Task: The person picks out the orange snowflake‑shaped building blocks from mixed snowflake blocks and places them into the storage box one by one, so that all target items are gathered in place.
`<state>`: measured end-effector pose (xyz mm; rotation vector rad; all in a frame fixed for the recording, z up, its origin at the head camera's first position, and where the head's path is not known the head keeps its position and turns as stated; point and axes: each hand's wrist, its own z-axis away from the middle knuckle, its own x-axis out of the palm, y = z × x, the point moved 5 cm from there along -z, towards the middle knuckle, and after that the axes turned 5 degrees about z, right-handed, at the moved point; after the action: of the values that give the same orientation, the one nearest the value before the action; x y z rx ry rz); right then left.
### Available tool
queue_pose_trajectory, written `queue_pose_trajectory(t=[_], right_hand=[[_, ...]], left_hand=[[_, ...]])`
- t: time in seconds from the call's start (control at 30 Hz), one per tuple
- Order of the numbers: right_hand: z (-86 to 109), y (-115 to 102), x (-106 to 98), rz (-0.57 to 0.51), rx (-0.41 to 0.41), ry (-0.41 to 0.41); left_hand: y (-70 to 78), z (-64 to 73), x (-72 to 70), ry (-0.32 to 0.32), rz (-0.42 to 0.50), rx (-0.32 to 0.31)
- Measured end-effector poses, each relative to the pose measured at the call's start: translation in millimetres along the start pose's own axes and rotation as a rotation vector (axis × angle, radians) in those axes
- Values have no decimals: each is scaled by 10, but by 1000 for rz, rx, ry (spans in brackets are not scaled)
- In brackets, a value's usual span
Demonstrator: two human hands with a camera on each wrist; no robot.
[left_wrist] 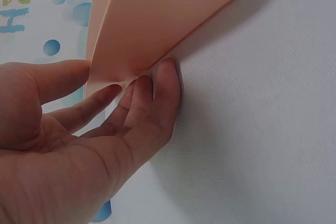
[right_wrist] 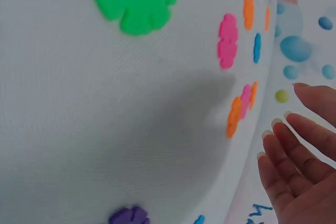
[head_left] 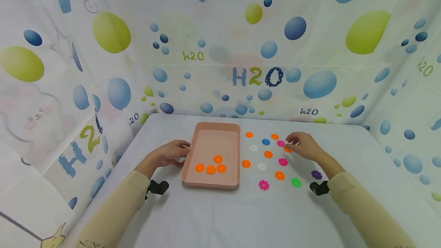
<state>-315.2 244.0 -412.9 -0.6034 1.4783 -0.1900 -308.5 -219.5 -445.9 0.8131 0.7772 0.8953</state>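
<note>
A shallow pink tray point(head_left: 211, 141) lies on the white table with several orange notched plastic discs point(head_left: 218, 159) inside, toward its near end. My left hand point(head_left: 169, 154) holds the tray's left side; in the left wrist view the thumb meets the rim and the other fingertips sit low against the outer wall. Over the loose discs on the right hovers my right hand point(head_left: 304, 147), its fingers loosely bent with nothing between them. Close under its fingertips are an orange disc point(head_left: 287, 149) and a pink disc point(head_left: 280, 143).
Between tray and right hand, more flower-shaped discs are scattered: a blue disc point(head_left: 266, 142), a white disc point(head_left: 262, 167), a green disc point(head_left: 296, 182) and several orange and pink ones. A purple disc point(head_left: 316, 174) lies below the right forearm. Printed cloth point(head_left: 220, 54) walls the table's back and sides.
</note>
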Motion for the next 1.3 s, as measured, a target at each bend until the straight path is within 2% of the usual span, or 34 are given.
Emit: queue_pose_trajectory(t=[0.33, 0.5, 0.73, 1.07, 1.3], right_hand=[[-82, 286, 132, -19, 130, -113], [-121, 349, 173, -19, 167, -135], [-146, 381, 179, -17, 176, -158], [-118, 380, 153, -17, 187, -128], [-50, 313, 90, -60, 139, -110]], left_hand=[[8, 10, 3, -3, 7, 1], [5, 4, 5, -10, 12, 5], [5, 5, 5, -7, 4, 6], [2, -10, 5, -12, 14, 10], [10, 5, 5, -13, 14, 10]])
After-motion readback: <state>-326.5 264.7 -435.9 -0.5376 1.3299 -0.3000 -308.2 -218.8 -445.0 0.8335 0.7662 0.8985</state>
